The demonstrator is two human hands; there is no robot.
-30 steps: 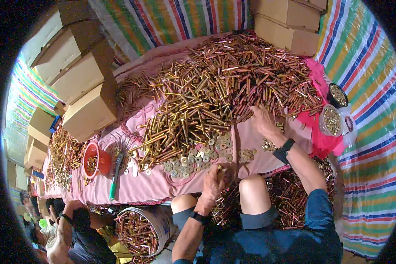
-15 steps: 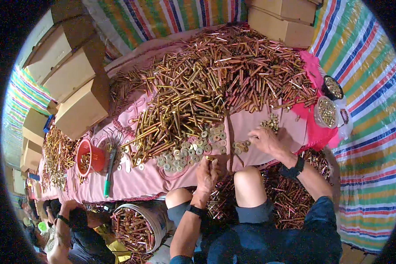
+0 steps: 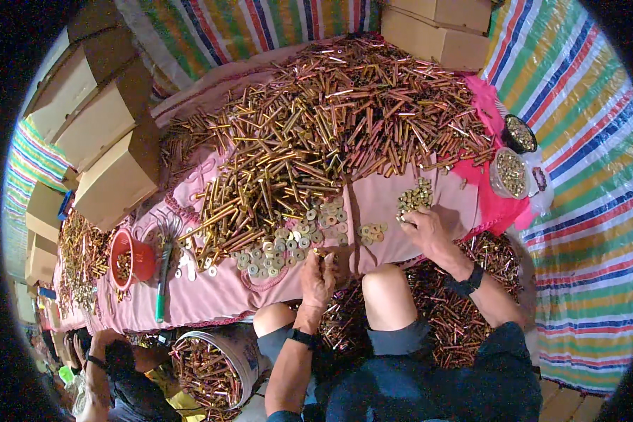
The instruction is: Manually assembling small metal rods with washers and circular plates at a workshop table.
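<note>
My left hand (image 3: 318, 281) is closed round a brass-coloured bolt (image 3: 319, 252), its end showing above the thumb and fingers; the rest is hidden in the grip. It is held just in front of the spread of flat washers (image 3: 274, 254) on the pink cloth. My right hand (image 3: 427, 232) is at the near edge of a small pile of nuts (image 3: 415, 195), fingertips pinched on what looks like a nut (image 3: 401, 219). Left of that hand lies a smaller group of washers (image 3: 373, 232). Behind both hands rises a big heap of brass-coloured bolts (image 3: 288, 162).
A red bucket (image 3: 142, 261) and a green-handled hand rake (image 3: 161, 299) are at the left. Tubs of small parts (image 3: 510, 174) stand at the right. Cardboard boxes (image 3: 119, 172) line the left side. A bucket of bolts (image 3: 243, 352) stands below, near another person's arm (image 3: 100, 373).
My right hand has moved from beside the small washer group to the near edge of the nut pile. My left hand still grips the bolt. The whole view has shifted slightly.
</note>
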